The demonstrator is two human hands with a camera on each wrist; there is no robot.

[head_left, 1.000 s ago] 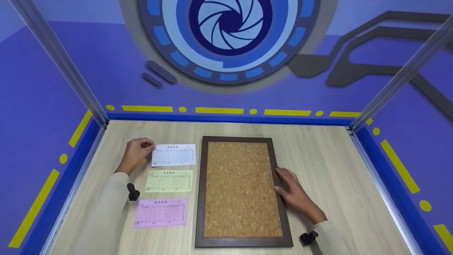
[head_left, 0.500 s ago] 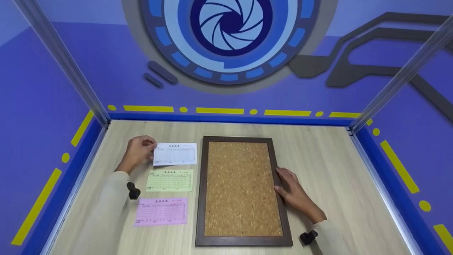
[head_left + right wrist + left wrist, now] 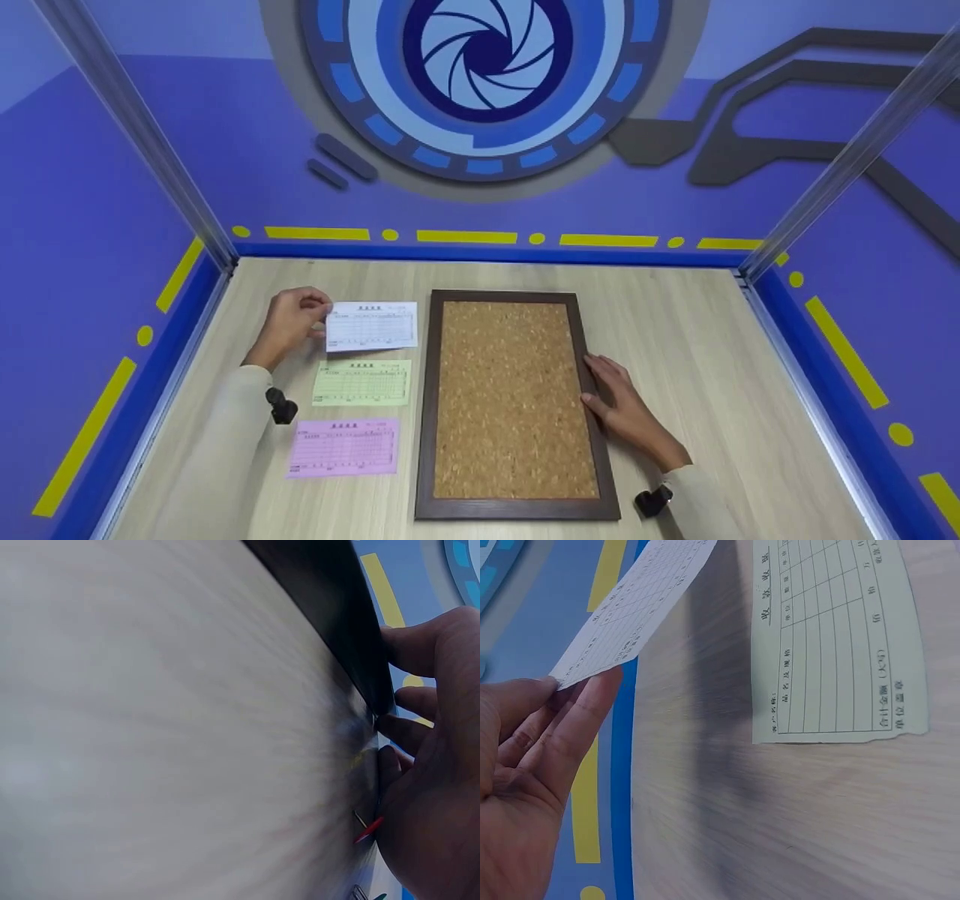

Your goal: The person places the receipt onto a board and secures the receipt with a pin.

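Observation:
My left hand [image 3: 289, 322] pinches the left edge of the white slip [image 3: 372, 327]. In the left wrist view the slip [image 3: 634, 619] tilts up off the table, thumb above and fingers of the hand [image 3: 536, 757] beneath. Below it lie a green slip [image 3: 361, 383] and a pink slip [image 3: 343, 448], both flat. The cork board [image 3: 514, 397] in its dark frame [image 3: 517, 510] lies right of them. My right hand [image 3: 630, 409] rests against the frame's right edge. In the right wrist view its fingers, part of the hand [image 3: 450, 757], touch the dark frame edge [image 3: 330, 600].
A red pin [image 3: 368, 829] shows beside the palm in the right wrist view; whether the hand holds it, I cannot tell. Blue walls with metal corner posts [image 3: 157, 142] stand behind and beside the wooden table [image 3: 750, 420].
The left hand and white slip have shifted slightly right, and the slip's near edge has risen a little. My right hand stays at the frame.

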